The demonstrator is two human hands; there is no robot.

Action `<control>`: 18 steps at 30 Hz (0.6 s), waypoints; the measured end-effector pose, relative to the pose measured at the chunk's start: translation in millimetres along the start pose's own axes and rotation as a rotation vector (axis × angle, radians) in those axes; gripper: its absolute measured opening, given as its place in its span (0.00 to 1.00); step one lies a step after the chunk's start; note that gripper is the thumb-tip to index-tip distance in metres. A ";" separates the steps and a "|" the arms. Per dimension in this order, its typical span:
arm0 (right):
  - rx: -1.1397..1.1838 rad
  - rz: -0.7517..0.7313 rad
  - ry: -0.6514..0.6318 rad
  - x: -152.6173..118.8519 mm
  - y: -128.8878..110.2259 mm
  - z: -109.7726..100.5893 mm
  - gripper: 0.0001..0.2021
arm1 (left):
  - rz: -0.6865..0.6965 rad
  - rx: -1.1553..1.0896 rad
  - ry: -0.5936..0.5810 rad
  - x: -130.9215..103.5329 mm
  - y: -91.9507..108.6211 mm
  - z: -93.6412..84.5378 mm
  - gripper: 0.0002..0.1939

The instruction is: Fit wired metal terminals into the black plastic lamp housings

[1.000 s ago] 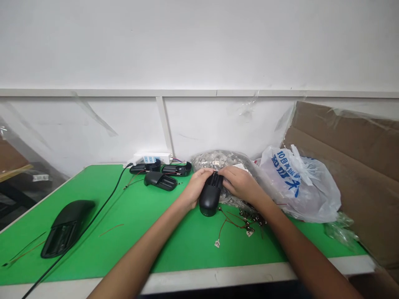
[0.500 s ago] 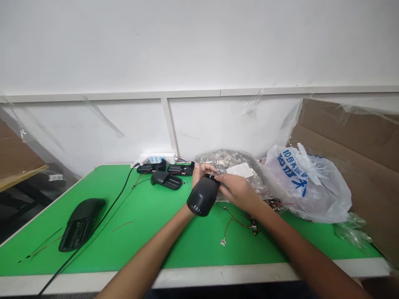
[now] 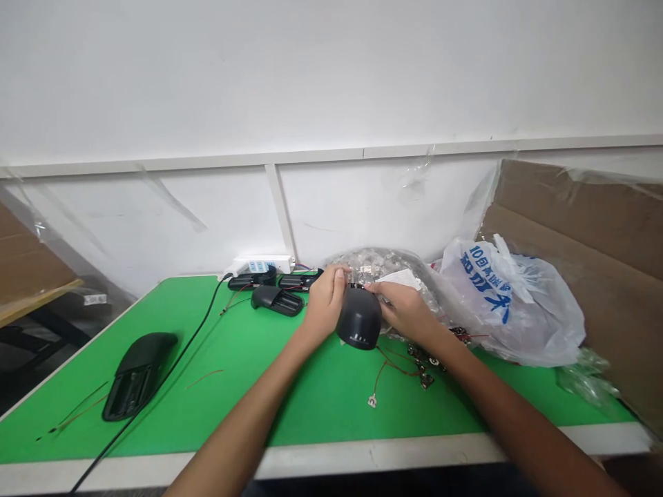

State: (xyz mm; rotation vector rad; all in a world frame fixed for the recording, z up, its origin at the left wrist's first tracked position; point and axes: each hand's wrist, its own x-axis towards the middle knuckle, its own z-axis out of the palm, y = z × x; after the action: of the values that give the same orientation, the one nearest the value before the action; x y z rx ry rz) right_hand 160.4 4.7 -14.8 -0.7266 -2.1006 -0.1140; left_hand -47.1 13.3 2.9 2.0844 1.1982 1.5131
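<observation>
A black curved plastic housing (image 3: 358,321), with a row of small light marks near its lower edge, is held between my two hands above the table. My left hand (image 3: 327,298) grips its left side, thumb up near the top edge. On the opposite side, the fingers of my right hand (image 3: 408,309) close on the upper right edge. What the fingertips do behind the housing is hidden. Under my right forearm lie small metal pieces (image 3: 425,379) with red wires. One wire ends in a small silver plate (image 3: 372,400).
Similar black housings with open compartments lie at the left (image 3: 139,373) and at the back (image 3: 277,301). A black cable (image 3: 199,317) runs to a white power strip (image 3: 264,263). Behind my hands sit a clear bag of metal parts (image 3: 394,262) and a white plastic bag (image 3: 518,310).
The housing has shifted right and turned more upright. My left hand has come round to its left side, with more of the hand showing. My right hand stays at the upper right edge.
</observation>
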 end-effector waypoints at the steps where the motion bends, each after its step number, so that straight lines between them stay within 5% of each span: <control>1: 0.014 0.013 0.002 0.4 1.4 -1.5 0.09 | 0.109 0.087 -0.063 1.8 -0.8 -5.9 0.17; 4: 0.002 0.003 0.011 1.8 5.7 -7.8 0.09 | 0.381 0.267 -0.278 4.6 -2.5 -18.0 0.20; 7: -0.057 -0.033 -0.039 2.2 10.9 -15.4 0.10 | 0.464 0.371 -0.374 4.4 -4.8 -20.5 0.23; 18: -0.012 0.174 -0.256 2.5 13.0 -18.4 0.13 | 0.621 0.506 -0.364 2.7 -18.5 -13.7 0.18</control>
State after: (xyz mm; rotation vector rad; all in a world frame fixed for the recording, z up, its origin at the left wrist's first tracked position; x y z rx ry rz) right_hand 179.6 10.4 -4.1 -0.9701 -2.2670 0.0664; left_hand -67.3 23.6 -2.0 3.1194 0.8964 0.9989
